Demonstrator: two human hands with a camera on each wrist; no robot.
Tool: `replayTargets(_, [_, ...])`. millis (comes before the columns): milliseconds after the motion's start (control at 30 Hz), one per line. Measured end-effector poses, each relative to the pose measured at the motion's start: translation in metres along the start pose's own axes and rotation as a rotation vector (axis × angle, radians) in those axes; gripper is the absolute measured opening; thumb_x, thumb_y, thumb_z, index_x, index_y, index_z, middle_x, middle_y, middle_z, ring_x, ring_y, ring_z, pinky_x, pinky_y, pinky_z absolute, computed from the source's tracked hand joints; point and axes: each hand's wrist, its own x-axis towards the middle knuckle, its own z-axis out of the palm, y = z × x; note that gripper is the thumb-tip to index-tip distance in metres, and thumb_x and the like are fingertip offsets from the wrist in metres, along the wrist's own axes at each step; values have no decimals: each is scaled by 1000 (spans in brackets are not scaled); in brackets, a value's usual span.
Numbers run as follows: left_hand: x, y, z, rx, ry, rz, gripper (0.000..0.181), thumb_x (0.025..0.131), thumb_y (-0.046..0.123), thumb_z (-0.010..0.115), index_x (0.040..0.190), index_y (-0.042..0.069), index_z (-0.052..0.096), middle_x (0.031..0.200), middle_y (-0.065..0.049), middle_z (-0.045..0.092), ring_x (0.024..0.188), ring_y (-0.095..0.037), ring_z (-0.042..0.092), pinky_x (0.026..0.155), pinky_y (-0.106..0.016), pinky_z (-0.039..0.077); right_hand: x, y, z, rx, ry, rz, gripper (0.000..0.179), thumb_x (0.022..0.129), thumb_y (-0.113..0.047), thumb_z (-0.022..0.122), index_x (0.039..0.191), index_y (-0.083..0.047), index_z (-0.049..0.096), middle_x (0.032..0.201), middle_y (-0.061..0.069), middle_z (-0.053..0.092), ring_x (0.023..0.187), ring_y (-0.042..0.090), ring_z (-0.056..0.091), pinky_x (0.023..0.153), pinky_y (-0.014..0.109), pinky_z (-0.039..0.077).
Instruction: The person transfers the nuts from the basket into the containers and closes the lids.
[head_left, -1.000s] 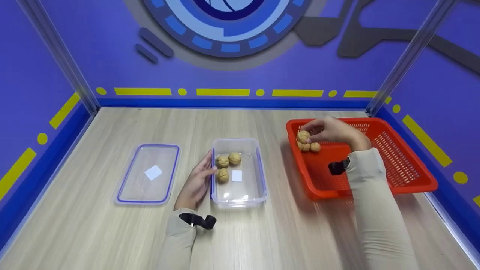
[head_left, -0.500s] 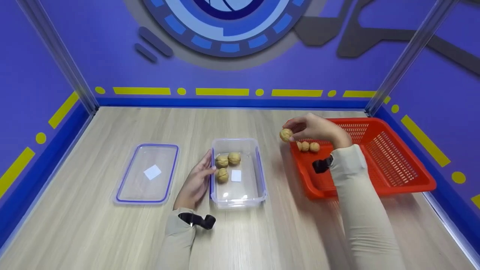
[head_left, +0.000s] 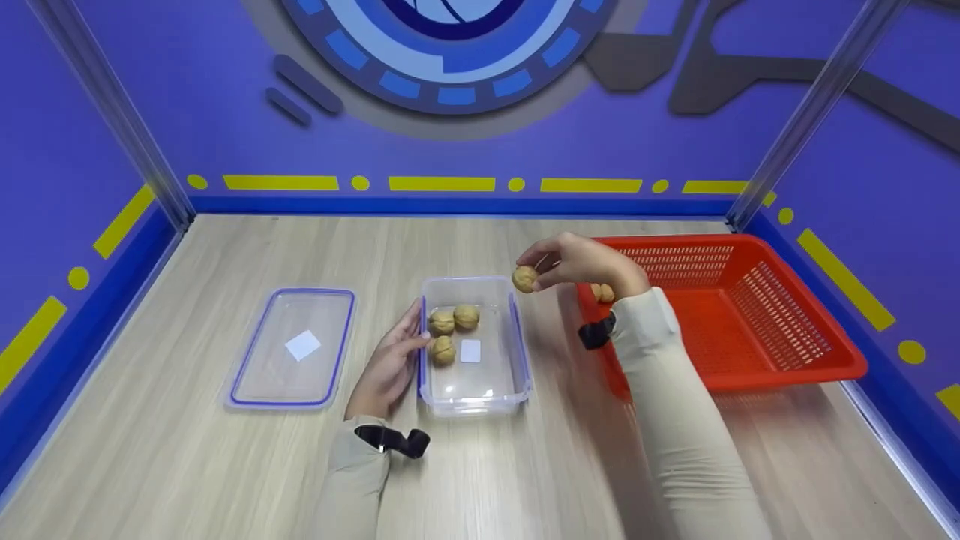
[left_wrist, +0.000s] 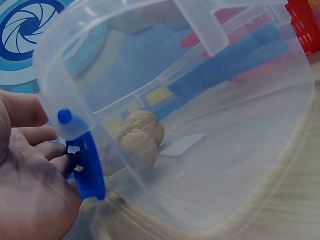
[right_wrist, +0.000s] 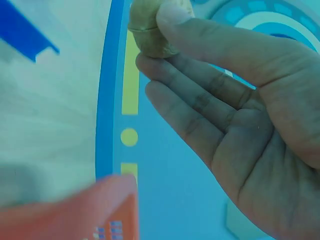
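My right hand (head_left: 581,262) pinches a walnut (head_left: 524,279) between thumb and fingertips, in the air just right of the clear plastic food container (head_left: 491,382). The right wrist view shows that walnut (right_wrist: 150,30) under the thumb at the top. Inside the container, three walnuts (head_left: 443,350) lie toward its left side, near a white square label (head_left: 470,350). My left hand (head_left: 386,371) grips the container's left wall, thumb at the rim and fingers along the outside. In the left wrist view a blue locking clip (left_wrist: 87,165) hangs beside the fingers.
A red perforated basket (head_left: 787,360) stands on the right, with walnuts (head_left: 602,292) at its left end, partly hidden by my right arm. The container's lid (head_left: 292,382), blue-edged with a white label, lies flat on the left. Purple-blue panels wall in the wooden table (head_left: 225,480).
My right hand has lifted a walnut out of the red basket and carried it left, close to the container. The left hand and the container have stayed in place.
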Motion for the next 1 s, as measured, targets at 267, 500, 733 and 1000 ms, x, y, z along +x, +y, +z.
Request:
replayTargets(267, [0,1,-1,-9,-11,6,71,90,-10,43,153,3,12,162,-9,0,150,-23,-3,123,-34,-3,21,-14,18,11,-44,-27,40,81,-8,74,121,-8,66,115,10,70,105,24,66,91,36,56])
replayTargets(500, [0,1,-2,-16,-34,18,71,90,-10,42,153,1,10,162,-10,0,150,-23,-4,123,-35,-3,37,-18,36,56,-85,-71,39,80,0,73,119,-2,66,113,15,69,104,27,67,89,33,58])
replayTargets(733, [0,1,-2,-22,-45,24,71,90,-10,41,152,0,8,162,-11,-2,150,-24,-6,123,-35,-4,50,-17,57,70,-125,-102,40,79,5,71,118,-1,66,114,17,69,105,29,67,86,32,58])
replayTargets(1000, [-1,1,0,-5,-15,4,72,90,-10,42,153,1,10,163,-10,0,150,-23,-4,124,-33,-1,59,-16,77,40,-162,-40,41,77,7,70,116,-5,68,114,13,70,105,27,67,88,33,58])
